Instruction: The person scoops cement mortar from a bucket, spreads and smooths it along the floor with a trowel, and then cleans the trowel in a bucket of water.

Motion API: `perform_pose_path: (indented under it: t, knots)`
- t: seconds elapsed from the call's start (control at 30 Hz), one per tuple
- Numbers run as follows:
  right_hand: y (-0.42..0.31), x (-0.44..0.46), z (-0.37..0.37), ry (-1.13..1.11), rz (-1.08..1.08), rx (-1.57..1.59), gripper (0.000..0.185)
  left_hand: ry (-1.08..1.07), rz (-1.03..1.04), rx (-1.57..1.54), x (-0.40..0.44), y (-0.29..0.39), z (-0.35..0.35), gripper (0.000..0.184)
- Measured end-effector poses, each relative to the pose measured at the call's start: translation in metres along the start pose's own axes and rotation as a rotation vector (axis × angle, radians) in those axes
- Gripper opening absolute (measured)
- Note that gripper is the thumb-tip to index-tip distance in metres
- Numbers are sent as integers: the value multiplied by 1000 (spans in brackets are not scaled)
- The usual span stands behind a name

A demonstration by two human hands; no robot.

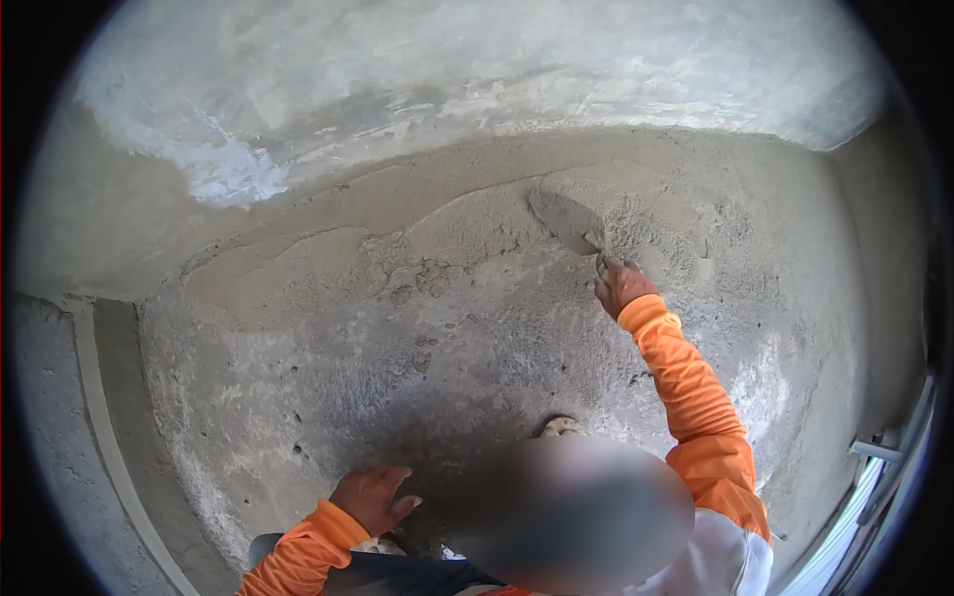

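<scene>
My right hand (623,285) is closed around the handle of a pointed trowel (568,221). The blade rests against or very near the wet mortar (457,219) spread over the rough wall, its tip pointing up and left; whether it presses in cannot be told. Low in the view, my left hand (375,499) is held out with thumb and fingers apart and nothing in it. Both arms wear orange sleeves. A blurred oval covers the area between the arms and hides what lies behind it.
Smoother grey plaster (477,60) with a white patch (234,169) spans the top. Bare rough wall (328,368) shows below the mortar. A pale vertical strip (107,437) runs down the left side. Metal pipes or rails (894,467) stand at the right edge.
</scene>
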State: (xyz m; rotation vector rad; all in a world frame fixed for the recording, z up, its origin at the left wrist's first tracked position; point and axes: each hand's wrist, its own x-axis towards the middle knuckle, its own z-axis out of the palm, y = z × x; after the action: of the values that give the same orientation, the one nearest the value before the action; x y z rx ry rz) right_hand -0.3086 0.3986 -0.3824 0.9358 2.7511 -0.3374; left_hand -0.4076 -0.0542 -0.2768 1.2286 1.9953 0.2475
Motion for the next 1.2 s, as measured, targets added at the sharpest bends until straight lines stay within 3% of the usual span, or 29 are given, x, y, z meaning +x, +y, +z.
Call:
perform_pose_path:
  t: [0.07,0.17,0.3,0.4,0.5,0.67,0.73,0.77,0.83,0.97,1.03,1.2]
  knots:
    - [4,14,-26,-11,147,-80,32,-22,5,4,2,1,2,42]
    - [21,23,-13,127,59,-312,35,13,35,-3,4,2,5,40]
    - [10,-22,-73,-110,-132,-257,33,37,21,-6,1,4,-2,41]
    - [14,-23,-80,-86,-26,-220,31,26,19,-9,3,5,0,41]
    - [13,-21,-68,-114,50,-158,32,8,29,28,6,5,4,41]
    - [-17,-64,-6,-71,-187,-293,38,30,22,43,4,9,4,41]
    - [-43,-100,12,-306,-313,-213,39,22,20,53,4,8,4,41]
    - [-61,-111,0,-526,-451,-170,42,22,19,56,4,9,4,41]
    - [-79,-121,2,-667,-512,28,46,-3,16,63,4,11,3,42]
    - [-94,-69,36,-230,-215,279,42,-17,56,34,5,12,8,42]
    - [-84,-12,60,-114,-207,308,43,-36,38,57,5,11,9,42]
    - [15,55,43,14,116,132,48,27,-15,46,-9,10,-3,41]
